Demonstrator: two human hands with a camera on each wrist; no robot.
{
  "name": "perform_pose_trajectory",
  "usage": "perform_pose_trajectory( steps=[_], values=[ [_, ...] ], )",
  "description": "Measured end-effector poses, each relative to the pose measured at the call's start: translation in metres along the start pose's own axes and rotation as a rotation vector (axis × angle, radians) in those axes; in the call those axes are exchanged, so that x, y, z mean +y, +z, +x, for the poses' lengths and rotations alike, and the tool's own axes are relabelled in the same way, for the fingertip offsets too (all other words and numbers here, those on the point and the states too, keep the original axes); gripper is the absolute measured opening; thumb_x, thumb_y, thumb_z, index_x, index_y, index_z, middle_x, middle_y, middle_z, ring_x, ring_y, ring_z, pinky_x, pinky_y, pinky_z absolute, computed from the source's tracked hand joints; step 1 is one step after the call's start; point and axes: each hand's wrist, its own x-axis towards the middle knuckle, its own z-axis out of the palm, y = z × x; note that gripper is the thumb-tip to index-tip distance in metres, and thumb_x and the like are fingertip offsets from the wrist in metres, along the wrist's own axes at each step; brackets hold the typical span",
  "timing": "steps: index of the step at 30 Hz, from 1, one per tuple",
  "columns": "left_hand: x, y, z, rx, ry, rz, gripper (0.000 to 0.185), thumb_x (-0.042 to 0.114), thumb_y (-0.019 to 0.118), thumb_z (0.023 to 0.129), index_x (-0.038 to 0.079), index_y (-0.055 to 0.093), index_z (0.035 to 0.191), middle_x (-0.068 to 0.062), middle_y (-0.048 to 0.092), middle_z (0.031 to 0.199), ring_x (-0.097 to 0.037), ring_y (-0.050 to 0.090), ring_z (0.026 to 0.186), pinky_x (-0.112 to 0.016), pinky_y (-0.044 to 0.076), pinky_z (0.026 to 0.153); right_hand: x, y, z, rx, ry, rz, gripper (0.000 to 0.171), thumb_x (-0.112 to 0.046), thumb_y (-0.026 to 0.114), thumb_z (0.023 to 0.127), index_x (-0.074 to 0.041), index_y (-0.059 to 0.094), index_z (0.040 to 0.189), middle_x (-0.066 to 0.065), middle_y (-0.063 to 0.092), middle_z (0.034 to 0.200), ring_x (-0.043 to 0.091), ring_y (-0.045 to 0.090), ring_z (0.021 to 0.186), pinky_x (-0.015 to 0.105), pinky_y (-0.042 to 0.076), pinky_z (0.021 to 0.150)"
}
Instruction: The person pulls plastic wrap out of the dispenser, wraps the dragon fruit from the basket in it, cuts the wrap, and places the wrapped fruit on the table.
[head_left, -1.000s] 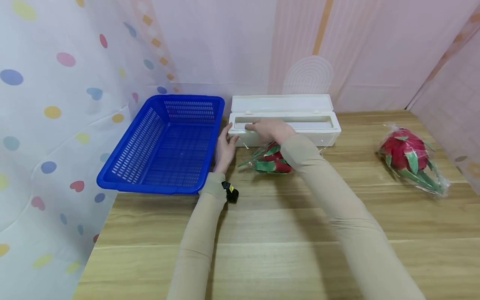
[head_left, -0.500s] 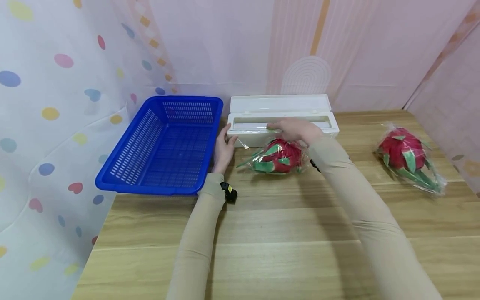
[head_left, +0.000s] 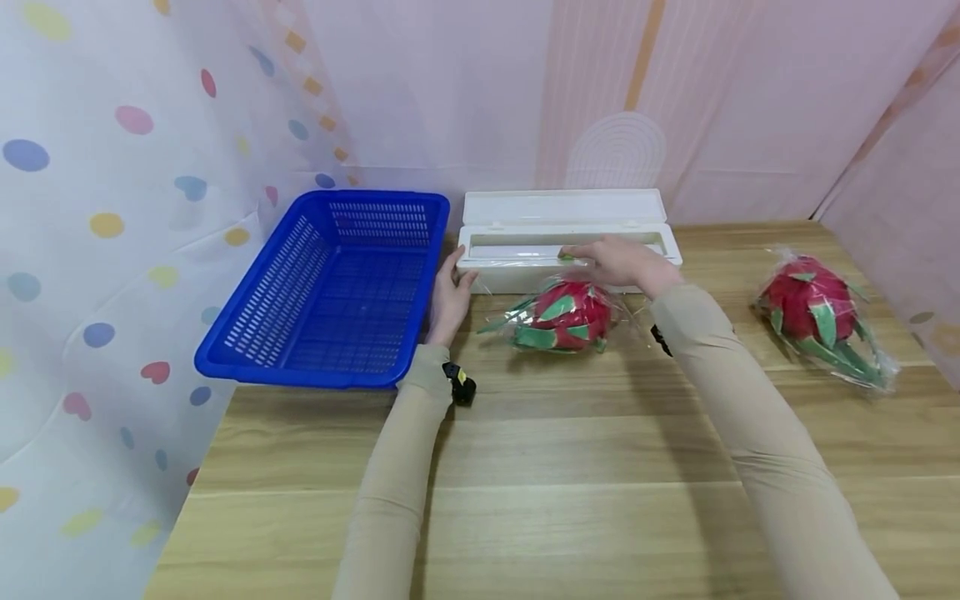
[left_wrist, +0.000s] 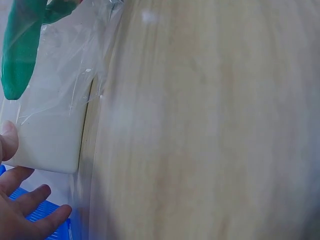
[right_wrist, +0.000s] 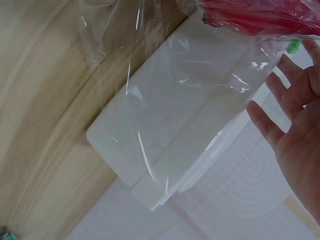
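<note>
A white cling film dispenser (head_left: 504,280) stands at the back with its long lid (head_left: 562,207) raised and a white roll (head_left: 517,251) inside. My left hand (head_left: 448,307) holds its left end, thumb on the front face and index finger at the end wall, other fingers spread. Along the front edge, my right hand (head_left: 621,262) pinches a small green slide cutter (head_left: 566,256), near the middle of the dispenser. Clear film (left_wrist: 65,85) hangs over the front face. Directly before the dispenser lies a red dragon fruit (head_left: 570,312) with green scales, loosely covered in that film.
A blue plastic basket (head_left: 300,379) with slotted walls stands left of the dispenser, close beside my left hand. At the right of the wooden table (head_left: 555,500) lies another dragon fruit (head_left: 810,304), wrapped in film. Patterned cloth (head_left: 435,100) hangs behind and at the sides.
My right hand has slid the green cutter rightward along the dispenser's front edge, uncovering the dragon fruit from behind the arm. The left hand has stayed at the left end.
</note>
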Motion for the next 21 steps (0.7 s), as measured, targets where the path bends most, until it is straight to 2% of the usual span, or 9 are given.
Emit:
perform_pose_trajectory(
  steps=[5, 8, 10, 12, 13, 16, 17, 19, 21],
  values=[
    [0.002, 0.002, 0.0, -0.001, -0.004, -0.004, 0.049, 0.015, 0.053, 0.097, 0.013, 0.04, 0.144, -0.01, 0.041, 0.15, -0.021, 0.039, 0.138, -0.033, 0.033, 0.115, 0.006, -0.002, -0.006, 0.007, 0.039, 0.005, 0.053, -0.046, 0.053, 0.094, -0.018, 0.049, 0.14, 0.01, 0.049, 0.144, 0.036, 0.049, 0.129, 0.053, 0.04, 0.106],
    [0.004, 0.002, -0.001, -0.009, -0.005, -0.01, 0.05, 0.015, 0.053, 0.097, 0.012, 0.039, 0.144, -0.01, 0.041, 0.15, -0.021, 0.039, 0.139, -0.034, 0.033, 0.115, 0.015, -0.003, -0.014, 0.045, 0.034, -0.027, 0.04, -0.021, 0.048, 0.098, -0.015, 0.052, 0.137, 0.013, 0.053, 0.14, 0.037, 0.054, 0.123, 0.052, 0.047, 0.096],
    [0.004, 0.001, -0.001, -0.007, -0.008, -0.01, 0.05, 0.015, 0.054, 0.097, 0.012, 0.04, 0.144, -0.01, 0.041, 0.149, -0.021, 0.039, 0.138, -0.034, 0.033, 0.114, 0.024, -0.004, -0.023, 0.077, 0.025, -0.051, 0.045, -0.003, 0.043, 0.092, -0.012, 0.054, 0.135, 0.016, 0.055, 0.136, 0.037, 0.057, 0.116, 0.049, 0.05, 0.087],
    [0.003, 0.0, -0.001, -0.001, -0.014, -0.006, 0.05, 0.015, 0.054, 0.097, 0.013, 0.04, 0.144, -0.01, 0.042, 0.149, -0.02, 0.04, 0.138, -0.034, 0.034, 0.114, 0.033, -0.005, -0.033, 0.118, 0.016, -0.059, 0.056, 0.011, 0.038, 0.082, -0.008, 0.057, 0.131, 0.018, 0.057, 0.133, 0.035, 0.061, 0.104, 0.044, 0.05, 0.073],
    [0.003, 0.0, -0.001, 0.002, -0.018, -0.003, 0.05, 0.016, 0.054, 0.097, 0.013, 0.04, 0.144, -0.01, 0.042, 0.149, -0.02, 0.04, 0.137, -0.035, 0.034, 0.114, 0.038, -0.005, -0.037, 0.13, 0.019, -0.055, 0.057, 0.013, 0.038, 0.08, -0.007, 0.057, 0.131, 0.018, 0.057, 0.133, 0.035, 0.061, 0.099, 0.041, 0.049, 0.069],
    [0.003, -0.002, -0.002, 0.01, -0.026, 0.007, 0.049, 0.017, 0.053, 0.097, 0.015, 0.04, 0.145, -0.009, 0.042, 0.149, -0.02, 0.04, 0.138, -0.035, 0.035, 0.113, 0.052, -0.006, -0.051, 0.15, 0.046, -0.027, 0.06, 0.013, 0.038, 0.079, -0.008, 0.057, 0.131, 0.019, 0.053, 0.137, 0.036, 0.06, 0.097, 0.037, 0.043, 0.063],
    [0.002, -0.002, -0.001, 0.008, -0.024, 0.008, 0.049, 0.017, 0.053, 0.097, 0.015, 0.04, 0.145, -0.01, 0.042, 0.149, -0.02, 0.04, 0.138, -0.036, 0.035, 0.113, 0.055, -0.006, -0.055, 0.159, 0.052, -0.019, 0.06, 0.013, 0.038, 0.078, -0.008, 0.057, 0.131, 0.019, 0.052, 0.138, 0.039, 0.06, 0.1, 0.038, 0.043, 0.063],
    [0.002, -0.002, -0.001, -0.002, -0.017, 0.006, 0.05, 0.016, 0.053, 0.097, 0.015, 0.039, 0.145, -0.01, 0.041, 0.149, -0.02, 0.04, 0.138, -0.035, 0.035, 0.113, 0.063, -0.005, -0.064, 0.175, 0.069, -0.016, 0.061, 0.013, 0.037, 0.077, -0.008, 0.057, 0.131, 0.02, 0.051, 0.139, 0.044, 0.057, 0.112, 0.045, 0.05, 0.075],
    [0.002, -0.002, -0.001, -0.011, -0.013, -0.005, 0.05, 0.015, 0.053, 0.097, 0.014, 0.039, 0.145, -0.01, 0.041, 0.149, -0.021, 0.041, 0.137, -0.036, 0.037, 0.112, 0.07, -0.005, -0.072, 0.198, 0.083, -0.019, 0.062, 0.014, 0.036, 0.075, -0.006, 0.058, 0.13, 0.022, 0.052, 0.137, 0.045, 0.052, 0.12, 0.051, 0.049, 0.085]
  ],
)
